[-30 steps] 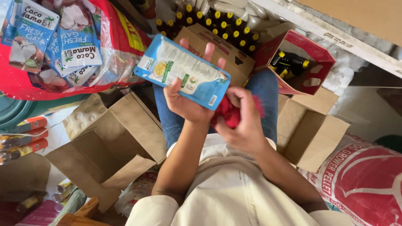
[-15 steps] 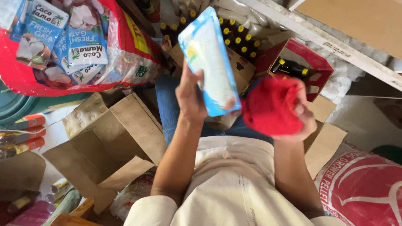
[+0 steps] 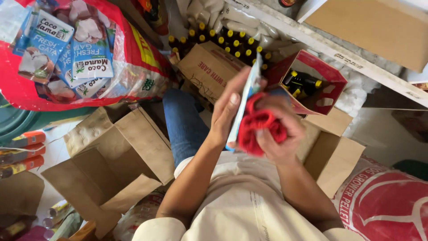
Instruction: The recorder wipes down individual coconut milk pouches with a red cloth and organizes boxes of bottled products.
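My left hand (image 3: pixel 226 112) grips a flat blue and white carton (image 3: pixel 248 96), held upright and edge-on to the camera. My right hand (image 3: pixel 277 134) holds a bunched red cloth (image 3: pixel 257 126) and presses it against the carton's right face. Both hands are raised above my lap, over my blue-jeaned leg (image 3: pixel 183 124).
An open brown cardboard box (image 3: pixel 111 165) lies at the left and another (image 3: pixel 332 154) at the right. A red box (image 3: pixel 327 85) holds dark bottles. Rows of yellow-capped bottles (image 3: pixel 227 42) stand behind. A red sack (image 3: pixel 133 62) holds several blue cartons; another sack (image 3: pixel 388 205) sits bottom right.
The carton went from lying flat and face-up to standing edge-on. My right hand with the red cloth came up from below and now presses on the carton's side.
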